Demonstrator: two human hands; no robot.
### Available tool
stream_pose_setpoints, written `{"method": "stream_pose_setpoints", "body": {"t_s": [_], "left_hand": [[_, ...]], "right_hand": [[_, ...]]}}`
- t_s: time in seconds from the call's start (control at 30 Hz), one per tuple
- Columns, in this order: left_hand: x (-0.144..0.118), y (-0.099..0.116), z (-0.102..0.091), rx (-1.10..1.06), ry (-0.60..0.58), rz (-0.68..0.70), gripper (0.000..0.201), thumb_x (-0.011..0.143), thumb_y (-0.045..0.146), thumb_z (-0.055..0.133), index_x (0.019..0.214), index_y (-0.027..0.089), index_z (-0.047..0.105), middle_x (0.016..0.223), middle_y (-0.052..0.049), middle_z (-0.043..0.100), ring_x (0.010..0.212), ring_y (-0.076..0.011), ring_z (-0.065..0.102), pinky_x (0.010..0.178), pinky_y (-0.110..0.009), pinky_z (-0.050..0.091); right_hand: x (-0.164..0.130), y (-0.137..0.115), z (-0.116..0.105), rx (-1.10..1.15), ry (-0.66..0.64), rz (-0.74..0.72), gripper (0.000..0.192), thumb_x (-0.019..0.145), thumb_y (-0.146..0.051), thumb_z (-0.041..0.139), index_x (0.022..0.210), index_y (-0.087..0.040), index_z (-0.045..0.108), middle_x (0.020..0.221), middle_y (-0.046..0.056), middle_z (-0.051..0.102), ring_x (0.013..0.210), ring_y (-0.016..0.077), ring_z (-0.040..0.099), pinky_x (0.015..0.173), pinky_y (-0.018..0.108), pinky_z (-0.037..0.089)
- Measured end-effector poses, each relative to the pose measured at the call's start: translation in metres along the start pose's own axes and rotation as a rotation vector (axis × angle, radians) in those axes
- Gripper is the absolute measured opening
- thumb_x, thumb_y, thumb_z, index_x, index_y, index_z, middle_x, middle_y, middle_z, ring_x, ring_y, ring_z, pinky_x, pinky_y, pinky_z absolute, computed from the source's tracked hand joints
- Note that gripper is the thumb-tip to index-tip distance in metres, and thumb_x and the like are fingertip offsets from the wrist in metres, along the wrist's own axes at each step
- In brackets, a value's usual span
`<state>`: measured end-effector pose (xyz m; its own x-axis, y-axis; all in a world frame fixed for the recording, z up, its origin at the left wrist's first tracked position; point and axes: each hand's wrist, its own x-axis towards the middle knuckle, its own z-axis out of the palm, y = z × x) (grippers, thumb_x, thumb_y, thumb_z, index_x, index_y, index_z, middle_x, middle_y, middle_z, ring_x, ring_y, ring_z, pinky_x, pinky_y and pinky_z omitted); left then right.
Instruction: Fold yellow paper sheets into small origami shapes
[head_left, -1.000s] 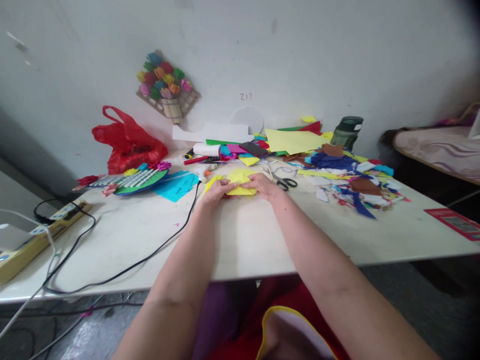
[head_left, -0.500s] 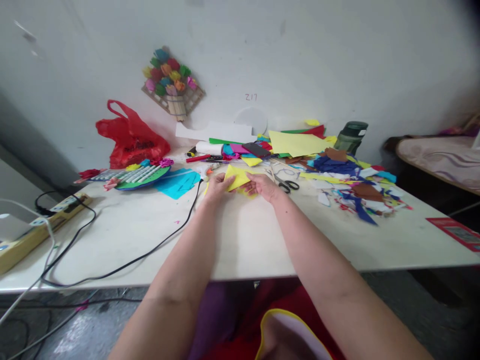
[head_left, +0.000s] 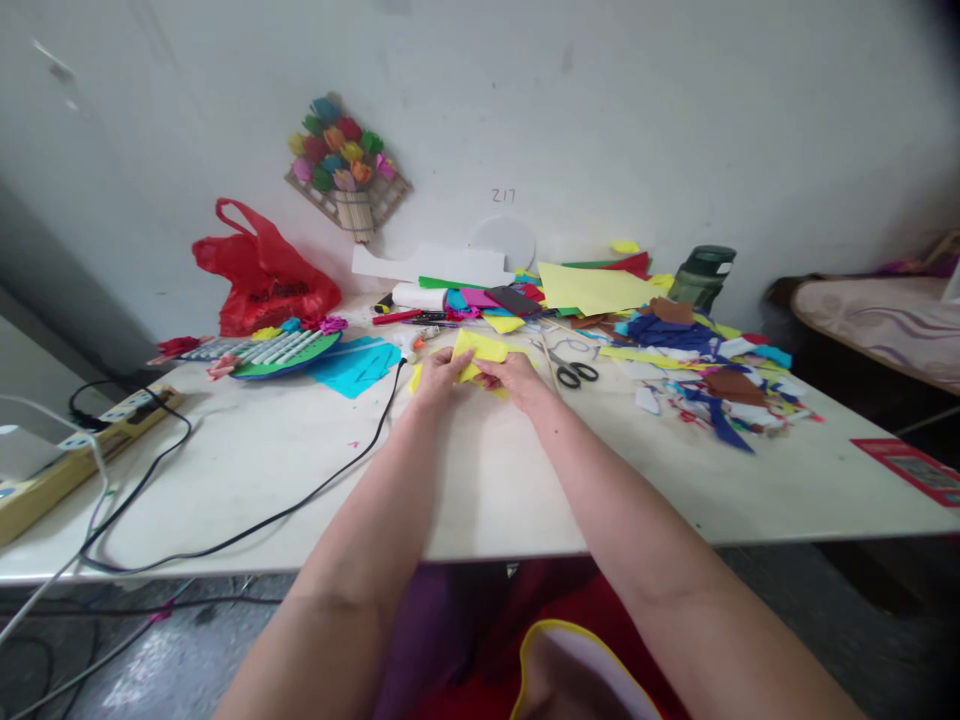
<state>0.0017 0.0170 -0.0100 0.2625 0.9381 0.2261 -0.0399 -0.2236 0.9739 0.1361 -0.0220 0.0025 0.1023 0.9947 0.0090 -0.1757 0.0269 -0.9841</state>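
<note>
A folded piece of yellow paper (head_left: 480, 348) is raised a little off the white table (head_left: 487, 470), near its middle. My left hand (head_left: 441, 374) pinches its left side and my right hand (head_left: 510, 375) pinches its lower right side, fingertips close together. Black-handled scissors (head_left: 574, 371) lie just right of my right hand. A cyan sheet (head_left: 354, 364) lies to the left of my left hand.
Coloured paper sheets and scraps (head_left: 675, 345) crowd the back right. A green bottle (head_left: 701, 275) stands by the wall. A red plastic bag (head_left: 262, 280), a paper craft piece (head_left: 277, 350), a power strip (head_left: 90, 440) and a black cable (head_left: 300, 505) lie on the left.
The yellow paper has come up from lying flat on the table. Both hands have closed in toward each other on it.
</note>
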Motion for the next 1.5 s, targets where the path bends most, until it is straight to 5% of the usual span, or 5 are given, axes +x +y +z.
{"method": "stream_pose_setpoints", "body": {"t_s": [0.2, 0.4, 0.63, 1.0, 1.5], "left_hand": [[-0.001, -0.003, 0.001, -0.087, 0.001, 0.046, 0.032, 0.066, 0.047, 0.064, 0.064, 0.016, 0.056, 0.056, 0.002, 0.054, 0.052, -0.0091, 0.049, 0.052, -0.022, 0.037], [-0.004, 0.001, 0.005, -0.187, -0.054, 0.072, 0.035, 0.064, 0.045, 0.068, 0.062, 0.013, 0.055, 0.052, 0.001, 0.053, 0.048, -0.0080, 0.047, 0.048, -0.021, 0.036], [-0.002, -0.003, 0.007, -0.249, -0.005, 0.026, 0.037, 0.062, 0.046, 0.070, 0.062, 0.015, 0.051, 0.050, 0.004, 0.047, 0.039, -0.0054, 0.041, 0.038, -0.020, 0.028], [0.003, -0.009, -0.001, -0.177, 0.084, 0.046, 0.032, 0.063, 0.044, 0.070, 0.067, 0.014, 0.059, 0.059, 0.001, 0.056, 0.053, -0.0086, 0.050, 0.049, -0.020, 0.038], [0.000, -0.005, -0.004, -0.186, -0.085, 0.002, 0.036, 0.062, 0.044, 0.070, 0.076, 0.012, 0.066, 0.070, -0.004, 0.064, 0.059, -0.0116, 0.055, 0.056, -0.022, 0.041]], "right_hand": [[0.003, 0.008, 0.000, -0.052, -0.121, 0.038, 0.012, 0.064, -0.021, 0.073, 0.066, -0.011, 0.066, 0.062, 0.006, 0.068, 0.046, 0.0082, 0.054, 0.042, 0.018, 0.041], [0.002, 0.009, 0.007, -0.070, -0.034, 0.013, 0.010, 0.066, -0.012, 0.069, 0.059, -0.010, 0.062, 0.047, 0.001, 0.062, 0.038, 0.0062, 0.049, 0.040, 0.017, 0.039], [0.001, 0.012, 0.011, -0.111, -0.135, 0.031, 0.016, 0.064, -0.019, 0.074, 0.057, -0.009, 0.063, 0.054, 0.005, 0.065, 0.043, 0.0074, 0.053, 0.044, 0.019, 0.042], [0.000, 0.006, 0.002, -0.071, -0.114, 0.002, 0.020, 0.074, -0.030, 0.066, 0.066, -0.011, 0.065, 0.062, 0.006, 0.068, 0.047, 0.0078, 0.056, 0.046, 0.018, 0.043], [0.004, -0.006, -0.022, -0.069, -0.098, -0.024, 0.018, 0.078, -0.025, 0.062, 0.067, -0.011, 0.062, 0.058, 0.006, 0.067, 0.043, 0.0086, 0.057, 0.046, 0.018, 0.046]]}}
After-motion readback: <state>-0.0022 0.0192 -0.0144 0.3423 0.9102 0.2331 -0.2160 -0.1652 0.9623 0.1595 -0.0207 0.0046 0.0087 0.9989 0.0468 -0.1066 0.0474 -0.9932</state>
